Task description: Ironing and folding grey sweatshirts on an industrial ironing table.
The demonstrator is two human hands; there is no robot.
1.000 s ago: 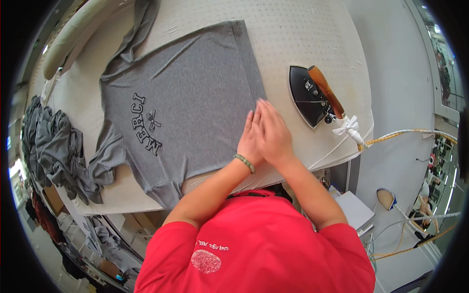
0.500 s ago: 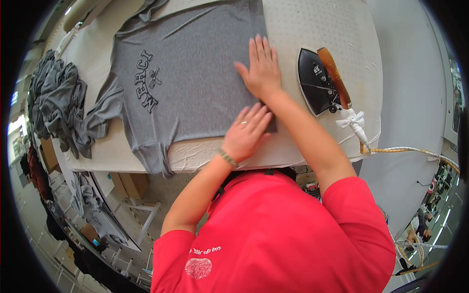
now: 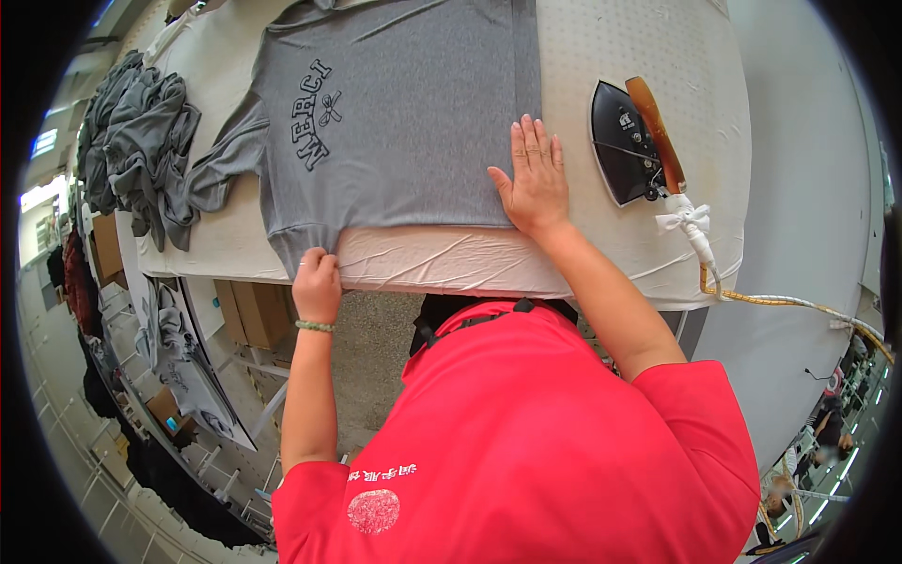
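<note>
A grey shirt (image 3: 413,122) with dark lettering and a small bow print on its chest lies spread on a cream-covered ironing table (image 3: 442,258). My left hand (image 3: 318,285) is closed on the end of the shirt's near sleeve, at the table's front edge. Flat on the hem at the right, fingers stretched out, rests my right hand (image 3: 536,179). To the right of that hand lies a black iron (image 3: 620,141) with a brown handle, apart from the cloth.
Crumpled grey garments (image 3: 141,150) are heaped at the table's left, touching the far sleeve. A cable (image 3: 799,303) runs from the iron off to the right. Below the table at left stand a cardboard box (image 3: 254,315) and white racks.
My left hand has gone from the hem leftward to the sleeve end and gripped it. The right hand sits lower, toward the near corner of the hem. The whole view has shifted slightly.
</note>
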